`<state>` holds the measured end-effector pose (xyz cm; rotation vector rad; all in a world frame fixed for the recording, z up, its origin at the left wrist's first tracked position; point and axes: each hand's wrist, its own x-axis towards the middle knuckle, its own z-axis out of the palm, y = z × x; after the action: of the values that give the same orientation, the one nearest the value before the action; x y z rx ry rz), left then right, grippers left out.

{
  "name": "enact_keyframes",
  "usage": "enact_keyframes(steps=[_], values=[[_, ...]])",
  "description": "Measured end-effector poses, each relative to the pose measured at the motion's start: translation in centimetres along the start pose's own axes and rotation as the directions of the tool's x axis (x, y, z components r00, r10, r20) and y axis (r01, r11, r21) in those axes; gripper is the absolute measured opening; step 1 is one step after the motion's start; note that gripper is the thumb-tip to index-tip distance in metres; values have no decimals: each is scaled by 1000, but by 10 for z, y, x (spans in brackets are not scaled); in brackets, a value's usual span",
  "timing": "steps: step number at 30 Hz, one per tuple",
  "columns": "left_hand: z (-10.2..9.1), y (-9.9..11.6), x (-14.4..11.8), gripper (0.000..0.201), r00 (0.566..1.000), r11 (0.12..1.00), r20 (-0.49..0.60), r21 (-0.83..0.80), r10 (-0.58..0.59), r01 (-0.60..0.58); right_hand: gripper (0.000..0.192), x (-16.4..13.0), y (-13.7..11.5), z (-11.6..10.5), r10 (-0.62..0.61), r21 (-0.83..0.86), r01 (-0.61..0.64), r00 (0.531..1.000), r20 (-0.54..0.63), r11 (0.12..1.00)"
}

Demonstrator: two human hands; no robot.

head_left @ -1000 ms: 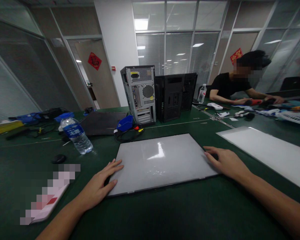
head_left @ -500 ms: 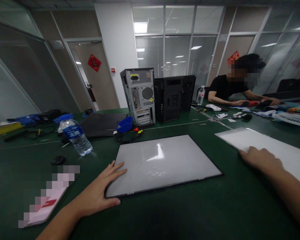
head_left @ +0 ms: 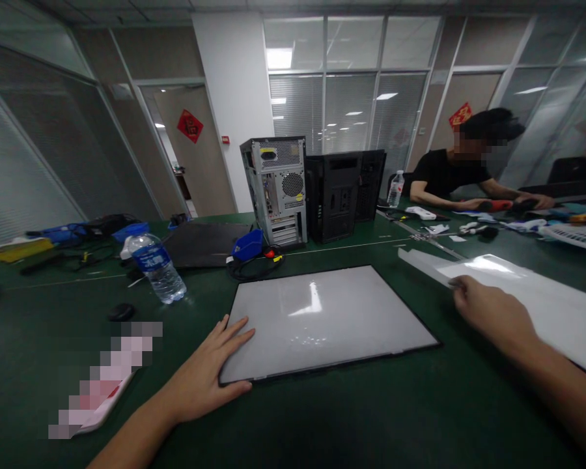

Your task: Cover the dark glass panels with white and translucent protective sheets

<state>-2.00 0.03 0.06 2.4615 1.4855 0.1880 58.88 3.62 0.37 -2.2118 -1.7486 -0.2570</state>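
A flat grey-white panel with a thin black frame (head_left: 332, 326) lies on the green table in front of me. My left hand (head_left: 208, 365) rests at its near left corner, fingers spread over the surface and thumb along the front edge. On the right, my right hand (head_left: 493, 312) pinches the left edge of a glossy white sheet (head_left: 566, 319). The sheet's far left corner is lifted and bent up, and a lower layer seems to lie beneath the rest. My right fingertips are partly hidden behind the hand.
A water bottle (head_left: 157, 264) and a round black object (head_left: 122, 312) stand left of the panel, near a pink-white item (head_left: 102, 397). Computer cases (head_left: 278, 189) stand behind. At the back right, a person (head_left: 449, 176) works among scattered parts.
My right hand has shifted slightly left and closed on the white sheet's edge, raising its corner. My left hand stays on the panel; the view has shifted slightly.
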Motion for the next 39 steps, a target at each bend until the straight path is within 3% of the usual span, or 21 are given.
enact_keyframes(steps=[3,6,8,10,12,13,15,17,20,22,24,26,30,33,35,39], values=[[-1,5,0,86,1000,1000,11,-3,-9,9,48,-13,-42,-6,-94,-29,95,995,23,995],[-1,11,2,86,1000,1000,14,5,-21,21,46,-29,-78,-6,-301,19,301,954,15,954],[0,14,3,86,1000,1000,4,7,-26,26,45,-39,-94,-2,-452,101,446,891,47,889],[0,15,5,86,1000,1000,-5,2,-28,28,42,-48,-104,0,-597,223,570,798,78,791],[1,14,5,88,999,999,-9,-3,-32,32,41,-53,-110,2,-694,337,635,715,82,695],[2,13,6,89,999,999,-10,-5,-34,34,41,-54,-111,3,-712,371,644,699,71,669],[3,11,6,91,999,999,-16,-6,-36,36,43,-52,-109,3,-687,374,627,725,39,683],[4,9,6,92,999,999,-20,-6,-37,37,47,-44,-101,3,-599,294,570,801,8,767],[5,8,6,91,999,999,-20,1,-40,40,54,-30,-81,3,-376,92,372,926,26,924],[5,9,6,90,999,999,-17,8,-42,42,56,-23,-68,4,-225,-11,227,969,100,974],[5,10,7,90,999,999,-17,11,-39,39,58,-19,-61,4,-163,-29,171,970,179,985],[5,10,8,91,999,999,-22,11,-32,33,59,-19,-60,5,-195,37,191,955,222,981],[6,9,10,91,999,1000,-33,11,-29,29,63,-20,-68,7,-259,208,218,945,201,954],[7,8,9,91,999,999,-41,-3,-33,33,64,-19,-68,6,-196,165,171,969,151,971],[7,8,8,91,999,999,-44,-12,-31,31,62,-18,-64,6,-168,139,143,968,187,980],[6,8,7,90,999,999,-41,-20,-26,25,56,-16,-58,7,-212,171,174,949,233,970]])
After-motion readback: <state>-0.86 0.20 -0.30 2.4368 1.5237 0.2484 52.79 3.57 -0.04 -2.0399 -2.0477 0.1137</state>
